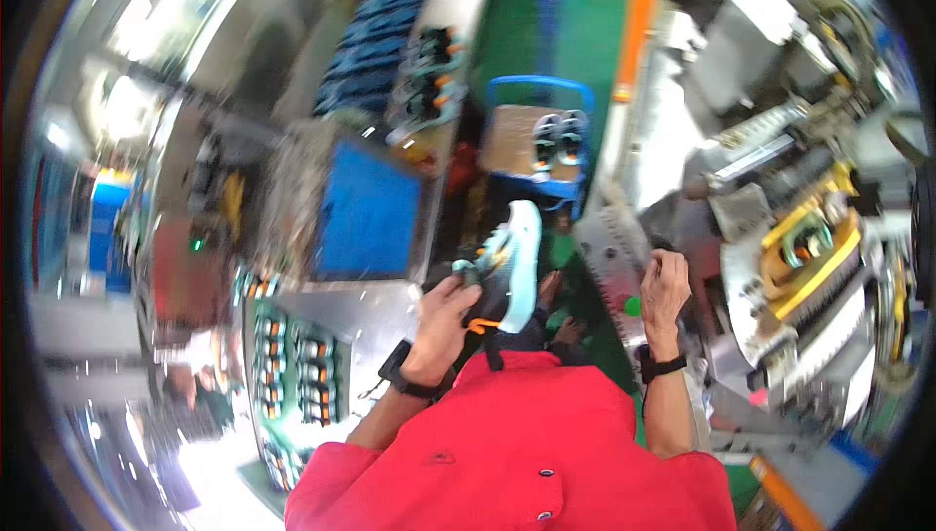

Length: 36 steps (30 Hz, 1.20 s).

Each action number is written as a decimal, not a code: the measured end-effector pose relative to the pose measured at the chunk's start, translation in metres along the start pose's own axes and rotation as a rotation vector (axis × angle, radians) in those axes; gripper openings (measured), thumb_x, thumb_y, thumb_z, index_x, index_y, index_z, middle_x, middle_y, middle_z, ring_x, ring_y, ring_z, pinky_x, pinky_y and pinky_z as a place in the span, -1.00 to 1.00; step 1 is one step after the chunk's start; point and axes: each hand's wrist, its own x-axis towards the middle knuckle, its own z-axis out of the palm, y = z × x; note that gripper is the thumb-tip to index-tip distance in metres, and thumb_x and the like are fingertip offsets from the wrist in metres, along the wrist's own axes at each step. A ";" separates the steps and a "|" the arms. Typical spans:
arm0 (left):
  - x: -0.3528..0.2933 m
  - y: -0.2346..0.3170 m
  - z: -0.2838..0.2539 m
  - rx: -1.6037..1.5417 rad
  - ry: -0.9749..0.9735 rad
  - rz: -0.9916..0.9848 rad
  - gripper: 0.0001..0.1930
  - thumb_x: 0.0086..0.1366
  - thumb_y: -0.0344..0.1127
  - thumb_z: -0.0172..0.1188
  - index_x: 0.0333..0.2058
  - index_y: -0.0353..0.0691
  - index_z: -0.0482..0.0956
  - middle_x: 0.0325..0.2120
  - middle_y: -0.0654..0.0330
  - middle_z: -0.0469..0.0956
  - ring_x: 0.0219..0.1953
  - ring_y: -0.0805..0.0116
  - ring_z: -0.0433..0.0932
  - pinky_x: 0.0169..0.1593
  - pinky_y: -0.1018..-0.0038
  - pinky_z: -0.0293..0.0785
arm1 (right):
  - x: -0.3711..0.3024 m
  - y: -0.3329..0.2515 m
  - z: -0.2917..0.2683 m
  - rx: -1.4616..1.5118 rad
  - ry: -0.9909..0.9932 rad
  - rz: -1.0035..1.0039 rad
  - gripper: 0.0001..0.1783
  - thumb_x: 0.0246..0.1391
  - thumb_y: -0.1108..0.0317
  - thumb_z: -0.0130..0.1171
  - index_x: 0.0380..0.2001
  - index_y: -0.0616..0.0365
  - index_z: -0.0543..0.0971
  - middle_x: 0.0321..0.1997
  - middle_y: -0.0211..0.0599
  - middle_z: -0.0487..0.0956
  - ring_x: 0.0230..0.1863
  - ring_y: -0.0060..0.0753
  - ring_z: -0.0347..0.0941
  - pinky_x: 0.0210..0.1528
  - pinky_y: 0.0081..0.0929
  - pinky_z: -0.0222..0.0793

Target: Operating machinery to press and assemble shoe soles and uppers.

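Above green workshop floor (pixel 590 39) — held shoe (pixel 524 268)

Shoe workshop: blue cart (pixel 509 141) carrying shoe pair (pixel 569 137), shoe rows (pixel 315 375) at left, metal machinery (pixel 746 211) at right.

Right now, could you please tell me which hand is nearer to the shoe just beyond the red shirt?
Left: the left hand is holding the shoe at its left side, while the right hand is apart from it, to the right.

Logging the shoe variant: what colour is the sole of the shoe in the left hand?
The sole is pale aqua blue, showing best in the head view.
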 end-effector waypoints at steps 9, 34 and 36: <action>-0.070 -0.059 -0.150 -0.216 0.624 -0.058 -0.70 0.21 -0.42 0.19 -0.09 -0.41 0.51 -0.30 0.15 0.55 -0.29 0.34 0.56 -0.26 0.40 0.53 | -0.043 0.042 0.077 0.086 -0.239 -0.101 -0.80 0.09 0.45 0.09 -0.20 0.21 0.55 -0.20 -0.06 0.52 -0.11 -0.04 0.46 -0.01 -0.25 0.36; 0.029 -0.090 -0.597 0.083 1.498 0.063 -0.17 0.01 -0.36 0.31 0.24 -0.19 0.08 0.02 -0.14 0.38 -0.02 -0.16 0.46 0.00 0.16 0.44 | 0.014 -1.117 0.189 0.131 0.450 -2.470 -0.34 -0.17 0.45 0.28 0.12 0.10 0.44 0.14 -0.09 0.46 0.12 0.02 0.37 0.16 -0.15 0.29; 0.036 -0.107 -0.599 0.125 1.575 0.090 -0.21 0.01 -0.34 0.30 0.24 -0.10 0.12 -0.02 -0.06 0.43 -0.07 -0.12 0.51 -0.05 0.16 0.47 | -0.016 -1.167 0.228 0.103 0.465 -2.523 -0.35 -0.11 0.28 0.29 0.15 -0.02 0.42 0.17 -0.16 0.44 0.21 0.02 0.29 0.20 0.02 0.20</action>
